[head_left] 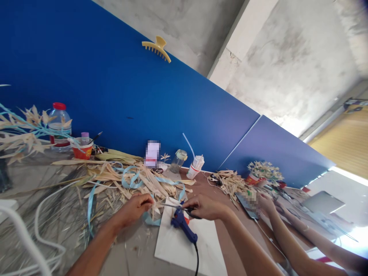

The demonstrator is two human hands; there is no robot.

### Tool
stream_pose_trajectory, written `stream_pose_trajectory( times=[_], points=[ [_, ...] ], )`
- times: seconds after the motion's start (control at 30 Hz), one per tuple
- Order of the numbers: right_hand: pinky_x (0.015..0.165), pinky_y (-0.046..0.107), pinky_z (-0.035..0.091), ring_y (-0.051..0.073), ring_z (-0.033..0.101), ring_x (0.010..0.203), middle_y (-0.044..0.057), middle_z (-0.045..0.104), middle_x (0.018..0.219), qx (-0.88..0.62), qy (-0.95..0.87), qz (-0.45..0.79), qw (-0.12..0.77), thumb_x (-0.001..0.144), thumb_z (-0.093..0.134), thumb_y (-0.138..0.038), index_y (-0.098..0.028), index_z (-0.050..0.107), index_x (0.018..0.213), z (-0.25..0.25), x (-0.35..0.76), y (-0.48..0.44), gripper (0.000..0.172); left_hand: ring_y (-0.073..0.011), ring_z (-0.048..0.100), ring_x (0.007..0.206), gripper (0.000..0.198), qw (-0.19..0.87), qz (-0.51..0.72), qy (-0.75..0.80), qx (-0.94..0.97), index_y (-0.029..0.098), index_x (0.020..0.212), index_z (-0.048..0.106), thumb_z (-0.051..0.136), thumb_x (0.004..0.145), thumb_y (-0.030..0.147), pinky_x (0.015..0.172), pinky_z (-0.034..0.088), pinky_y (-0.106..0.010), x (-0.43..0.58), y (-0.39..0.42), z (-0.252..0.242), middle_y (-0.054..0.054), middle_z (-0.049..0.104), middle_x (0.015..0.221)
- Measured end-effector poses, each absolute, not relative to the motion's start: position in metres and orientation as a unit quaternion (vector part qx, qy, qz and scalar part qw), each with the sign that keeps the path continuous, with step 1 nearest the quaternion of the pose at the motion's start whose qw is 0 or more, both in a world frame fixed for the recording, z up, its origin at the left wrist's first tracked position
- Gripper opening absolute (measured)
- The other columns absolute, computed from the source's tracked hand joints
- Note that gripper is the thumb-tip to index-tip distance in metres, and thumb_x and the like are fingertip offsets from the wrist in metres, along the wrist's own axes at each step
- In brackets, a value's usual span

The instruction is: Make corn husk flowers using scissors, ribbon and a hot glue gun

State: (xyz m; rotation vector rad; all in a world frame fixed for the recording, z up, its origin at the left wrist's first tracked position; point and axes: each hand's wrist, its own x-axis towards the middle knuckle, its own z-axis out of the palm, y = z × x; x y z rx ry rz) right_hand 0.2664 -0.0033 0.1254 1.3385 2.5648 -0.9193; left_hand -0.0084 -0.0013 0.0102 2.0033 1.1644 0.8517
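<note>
My left hand (136, 209) is closed in a pinch, with a pale piece of dried husk (156, 212) at its fingertips. My right hand (205, 207) grips a pair of scissors (171, 206) by the dark handles, and the blades point left towards that husk. Just below the scissors, a blue glue gun (185, 227) lies on a white board (169, 247), its black cord running towards me. Behind my hands spreads a heap of dried husk strips (115, 172), with light blue ribbon (130, 178) looped through it.
A bottle (59, 130), a red paper cup (82, 149), a phone (152, 154), a glass jar (178, 161) and a cup with a straw (195, 167) stand along the blue partition (86, 76). White cable (38, 218) curls at left. A co-worker's hands (267, 205) hold a phone at right.
</note>
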Motion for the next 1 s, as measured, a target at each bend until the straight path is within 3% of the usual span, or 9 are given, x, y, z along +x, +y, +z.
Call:
stream_pose_trajectory(
  times=[1.0],
  points=[
    [0.054, 0.017, 0.038, 0.011, 0.058, 0.065, -0.001, 0.072, 0.083, 0.46, 0.83, -0.306, 0.075, 0.068, 0.049, -0.008, -0.023, 0.073, 0.107, 0.1253, 0.2746, -0.0068, 0.048, -0.0162, 0.049, 0.069, 0.016, 0.433, 0.313, 0.387, 0.752, 0.018, 0.074, 0.058, 0.046, 0.076, 0.027, 0.064, 0.04, -0.027, -0.0076, -0.0011, 0.0056, 0.0, 0.056, 0.07]
  ],
)
